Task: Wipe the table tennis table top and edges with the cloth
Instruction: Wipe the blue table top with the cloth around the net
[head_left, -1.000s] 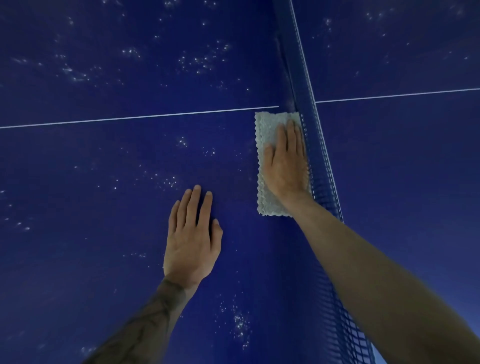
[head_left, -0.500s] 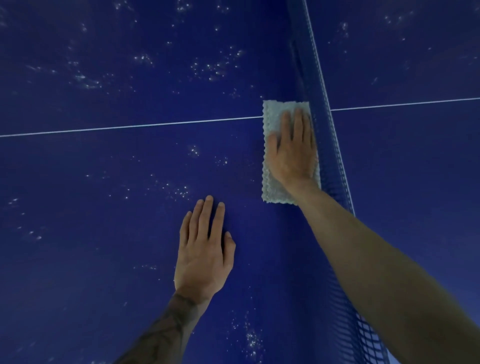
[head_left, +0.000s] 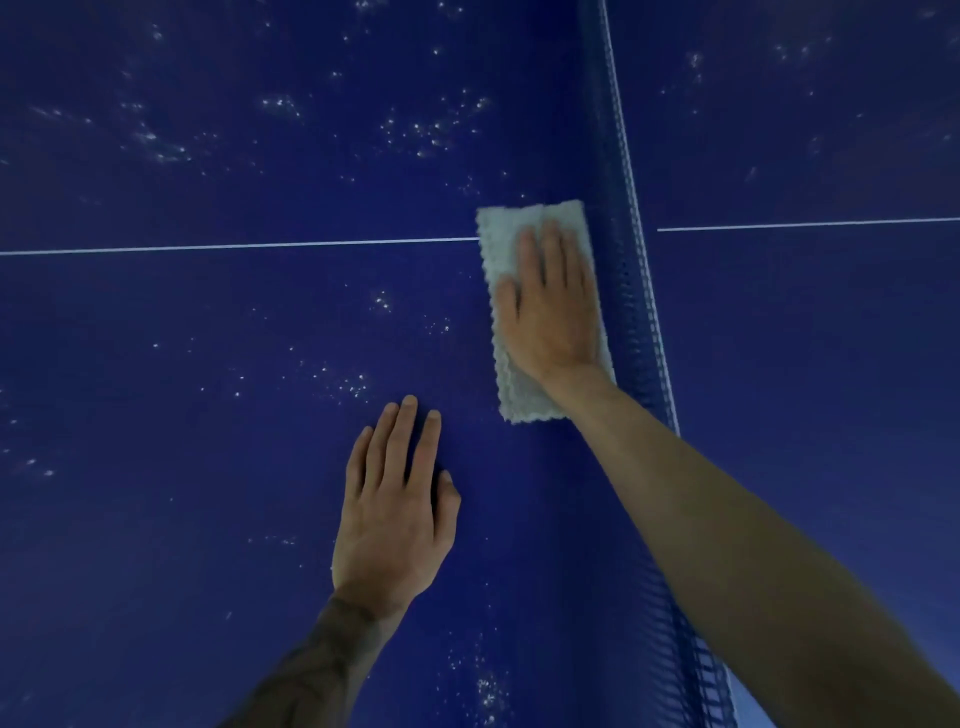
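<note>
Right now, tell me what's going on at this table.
A person is wiping a blue table tennis table. The right hand presses flat on a pale cloth that lies along the net and covers the end of the white centre line. The left hand rests flat on the bare top. White specks are scattered across the surface.

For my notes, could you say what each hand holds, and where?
Nothing gripped: right hand presses flat on the cloth, mid-length; left hand rests on table.
</note>
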